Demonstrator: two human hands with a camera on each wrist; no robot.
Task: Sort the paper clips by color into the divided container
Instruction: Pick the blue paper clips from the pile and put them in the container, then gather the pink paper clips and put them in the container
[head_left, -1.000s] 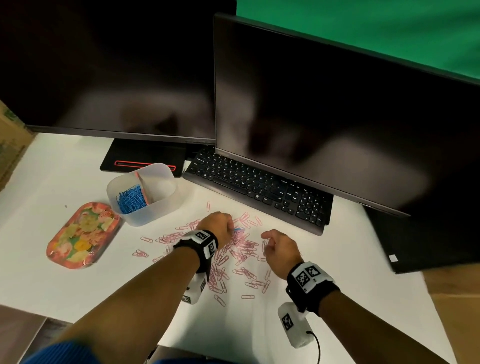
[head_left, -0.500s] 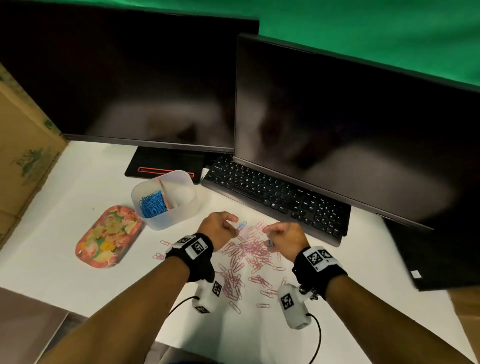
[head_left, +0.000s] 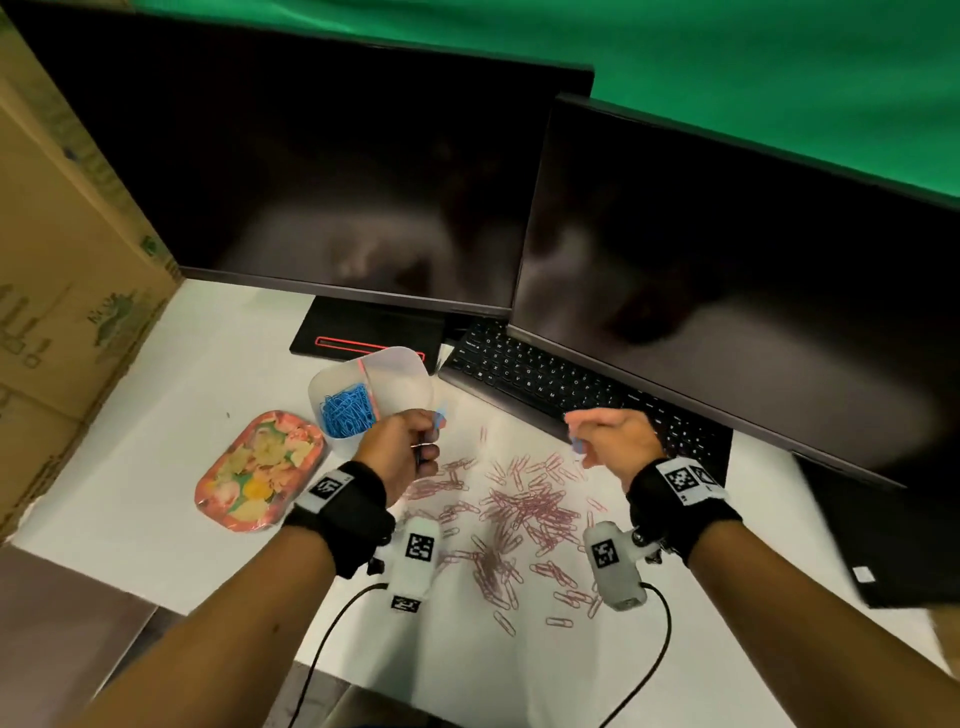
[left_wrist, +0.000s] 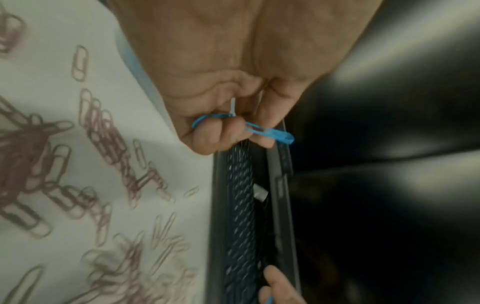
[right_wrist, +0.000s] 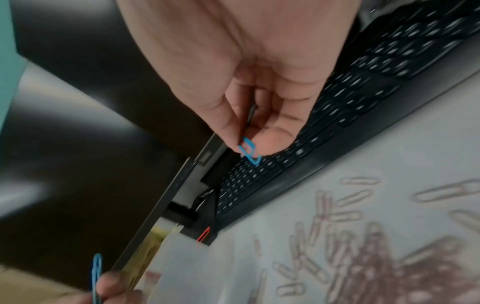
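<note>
1. My left hand (head_left: 397, 453) is raised over the counter (head_left: 156, 519), its fingers pinching blue clips (left_wrist: 270, 132); the left wrist view shows one sticking out past the fingertips and a loop of another behind them.
2. My right hand (head_left: 615, 439) is lifted near the keyboard (head_left: 545, 384) and pinches a blue clip (right_wrist: 249, 151) between thumb and fingertips.
3. The container (head_left: 371, 395) stands just beyond my left hand; its left compartment holds a heap of blue clips (head_left: 345, 415). The right compartment looks bare, though blur makes that hard to confirm.
4. Pink clips (head_left: 519, 514) lie scattered on the counter between and below my wrists.
5. A floral tray (head_left: 260, 470) lies left of the container, with a cardboard box (head_left: 62, 312) further left.
6. Two dark monitors (head_left: 363, 182) stand behind the keyboard.
</note>
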